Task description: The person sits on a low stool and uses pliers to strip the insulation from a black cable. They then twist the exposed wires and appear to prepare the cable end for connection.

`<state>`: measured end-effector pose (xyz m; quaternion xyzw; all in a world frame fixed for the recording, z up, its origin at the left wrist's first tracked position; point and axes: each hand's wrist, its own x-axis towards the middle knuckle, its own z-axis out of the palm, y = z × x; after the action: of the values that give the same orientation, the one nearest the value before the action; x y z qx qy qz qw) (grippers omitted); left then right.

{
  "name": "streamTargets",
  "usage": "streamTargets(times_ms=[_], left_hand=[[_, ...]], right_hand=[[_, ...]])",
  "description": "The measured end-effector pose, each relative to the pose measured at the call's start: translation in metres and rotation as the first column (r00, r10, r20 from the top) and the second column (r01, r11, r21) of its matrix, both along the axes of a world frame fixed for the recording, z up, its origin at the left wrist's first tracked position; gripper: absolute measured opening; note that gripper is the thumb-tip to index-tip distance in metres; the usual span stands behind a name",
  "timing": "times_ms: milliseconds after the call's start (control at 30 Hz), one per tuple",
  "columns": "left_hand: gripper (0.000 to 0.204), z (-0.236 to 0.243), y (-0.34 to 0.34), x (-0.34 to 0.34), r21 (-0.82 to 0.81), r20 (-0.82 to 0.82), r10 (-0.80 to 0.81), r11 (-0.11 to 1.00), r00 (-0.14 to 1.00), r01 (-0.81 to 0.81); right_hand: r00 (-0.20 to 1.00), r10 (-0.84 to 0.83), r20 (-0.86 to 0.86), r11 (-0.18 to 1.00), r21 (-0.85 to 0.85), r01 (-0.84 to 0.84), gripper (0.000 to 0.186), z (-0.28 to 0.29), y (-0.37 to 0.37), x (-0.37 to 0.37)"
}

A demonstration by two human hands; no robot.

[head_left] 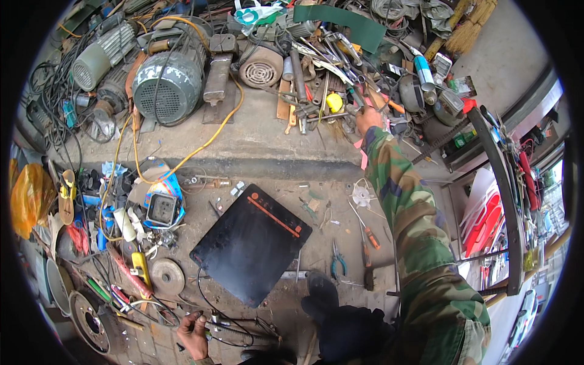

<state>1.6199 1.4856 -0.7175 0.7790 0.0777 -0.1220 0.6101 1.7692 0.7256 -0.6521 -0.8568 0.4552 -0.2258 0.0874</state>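
Observation:
My right hand, at the end of a camouflage sleeve, reaches into the tool pile on the concrete ledge, fingers closed around something I cannot make out. A yellow round object lies just left of it. Low in the view, my left hand is closed in a pinch on something small and dark. A black flat panel with an orange strip lies on the floor between my hands. Blue-handled pliers and screwdrivers lie to its right.
Electric motors and cables crowd the ledge. Scrap parts, a yellow bag and a wheel rim fill the left. A dark metal rack stands at the right. My dark shoe shows at the bottom.

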Motion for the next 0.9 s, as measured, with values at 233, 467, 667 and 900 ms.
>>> streamTargets(times_ms=[233, 467, 667, 900], left_hand=[[0.021, -0.005, -0.036, 0.025, 0.136, 0.089, 0.031, 0.99, 0.996, -0.043], [0.028, -0.015, -0.022, 0.018, 0.249, 0.03, 0.034, 0.968, 0.999, -0.04], [0.028, -0.032, -0.024, 0.026, 0.289, 0.062, 0.019, 0.957, 0.998, -0.036], [0.025, -0.038, -0.024, 0.031, 0.214, 0.044, 0.083, 0.973, 0.996, -0.091]], right_hand=[[0.982, 0.128, -0.137, 0.949, -0.271, -0.161, 0.031, -0.043, -0.041, 0.089], [0.824, 0.421, -0.378, 0.892, 0.007, -0.452, 0.032, -0.131, -0.015, 0.175], [0.779, 0.437, -0.45, 0.892, 0.107, -0.439, 0.032, -0.183, -0.013, 0.208], [0.782, 0.449, -0.432, 0.892, 0.174, -0.417, 0.033, -0.173, -0.049, 0.169]])
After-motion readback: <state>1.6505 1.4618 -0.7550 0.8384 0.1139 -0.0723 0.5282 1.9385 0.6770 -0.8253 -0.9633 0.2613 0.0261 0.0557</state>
